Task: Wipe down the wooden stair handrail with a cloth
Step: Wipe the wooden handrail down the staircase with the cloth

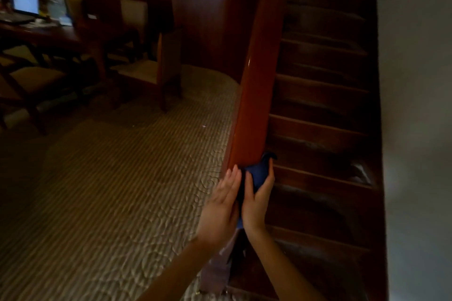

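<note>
Right hand (256, 200) grips cloth (260, 173) on handrail (256, 80); left hand (220, 205) flat (stairs (318, 129), chair (156, 73) nearby).

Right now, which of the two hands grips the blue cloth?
The right hand: its thumb and fingers curl round the blue cloth against the wooden handrail. The left hand lies flat beside it, fingers straight.

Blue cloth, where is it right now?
In the head view the blue cloth is low, just right of centre, pressed on the wooden handrail, gripped by the right hand, with the left hand flat beside it.
</note>
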Demonstrator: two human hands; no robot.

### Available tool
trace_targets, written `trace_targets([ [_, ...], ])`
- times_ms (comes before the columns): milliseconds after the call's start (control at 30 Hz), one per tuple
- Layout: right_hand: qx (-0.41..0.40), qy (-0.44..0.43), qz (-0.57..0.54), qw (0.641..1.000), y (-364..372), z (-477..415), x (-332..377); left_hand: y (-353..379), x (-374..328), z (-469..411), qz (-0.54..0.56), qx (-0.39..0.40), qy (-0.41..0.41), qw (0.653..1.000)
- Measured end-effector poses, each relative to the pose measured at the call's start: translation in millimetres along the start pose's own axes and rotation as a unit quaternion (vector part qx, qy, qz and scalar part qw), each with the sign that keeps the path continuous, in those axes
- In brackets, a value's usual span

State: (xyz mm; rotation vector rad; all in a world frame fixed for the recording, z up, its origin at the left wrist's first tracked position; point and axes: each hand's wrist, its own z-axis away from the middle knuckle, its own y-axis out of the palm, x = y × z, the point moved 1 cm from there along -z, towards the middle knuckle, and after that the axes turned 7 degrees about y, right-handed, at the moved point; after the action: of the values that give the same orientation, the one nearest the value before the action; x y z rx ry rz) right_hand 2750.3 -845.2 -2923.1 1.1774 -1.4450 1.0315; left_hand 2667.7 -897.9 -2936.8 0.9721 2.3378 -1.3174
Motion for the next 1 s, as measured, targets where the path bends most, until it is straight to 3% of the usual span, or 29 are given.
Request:
trace_targets([
  [133,-0.009,0.018,-0.003,1.000,3.4,0.7,2.6,3.1,6.8,14.8,0.169,-0.050,-0.141,0.974],
  [200,-0.025,0.018,-0.002,1.000,5.3,0.7,1.0,6.3,8.5,17.5,0.240,-0.047,-0.171,0.954],
  [433,-0.039,-0.002,-0.035,0.999,8.7,-1.3,-9.9,9.9,4.9,14.4,0.263,-0.079,-0.209,0.939],
  [600,-0.023,-0.017,-0.071,0.997,8.8,-2.0,-16.3,21.4,3.4,21.8,0.289,-0.108,-0.187,0.933],
  [867,-0.043,-0.056,-0.126,0.990,8.1,1.5,-36.0,33.8,21.9,38.4,0.273,-0.129,-0.074,0.950],
  [1000,-0.051,-0.110,-0.108,0.987,11.3,4.1,-55.1,47.8,32.8,48.2,0.194,-0.107,-0.009,0.975],
])
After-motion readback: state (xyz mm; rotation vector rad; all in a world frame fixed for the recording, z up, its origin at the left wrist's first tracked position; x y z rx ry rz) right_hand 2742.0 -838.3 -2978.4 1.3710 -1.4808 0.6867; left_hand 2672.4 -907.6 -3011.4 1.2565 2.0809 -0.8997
